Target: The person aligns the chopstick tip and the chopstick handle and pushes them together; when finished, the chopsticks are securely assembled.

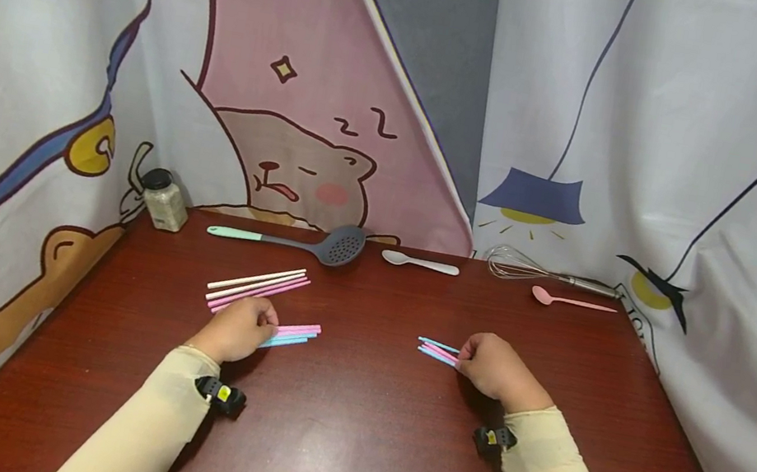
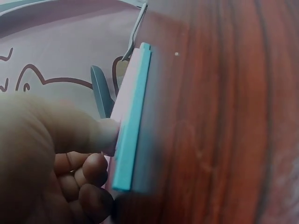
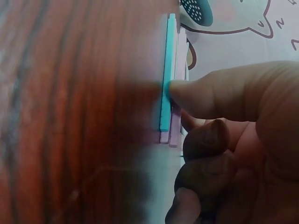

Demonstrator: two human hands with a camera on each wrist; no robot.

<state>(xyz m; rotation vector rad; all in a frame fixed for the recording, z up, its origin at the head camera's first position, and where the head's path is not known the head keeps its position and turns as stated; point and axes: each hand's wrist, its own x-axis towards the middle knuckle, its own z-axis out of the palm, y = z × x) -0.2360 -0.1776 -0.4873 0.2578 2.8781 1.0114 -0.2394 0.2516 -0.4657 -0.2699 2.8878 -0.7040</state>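
Observation:
My left hand (image 1: pixel 238 329) pinches a few thin pink and blue sticks (image 1: pixel 296 332) left of the table's middle. In the left wrist view the thumb lies against a pink stick, beside a blue stick (image 2: pixel 132 121). On the right, my right hand (image 1: pixel 493 366) pinches another small bunch of pink and blue sticks (image 1: pixel 438 351). The right wrist view has the thumb on a blue stick (image 3: pixel 168 70), with pink sticks alongside and the other fingers curled behind. Just beyond the left hand lie cream sticks (image 1: pixel 256 280) and pink sticks (image 1: pixel 263 294), partly hidden by that hand.
Along the back of the brown table (image 1: pixel 346 431) lie a slotted skimmer (image 1: pixel 342 247), a white spoon (image 1: pixel 422 263), a whisk (image 1: pixel 531 270) and a pink spoon (image 1: pixel 574 302). A black-lidded jar (image 1: pixel 164 202) stands at the back left corner. Printed cloth hangs around the table.

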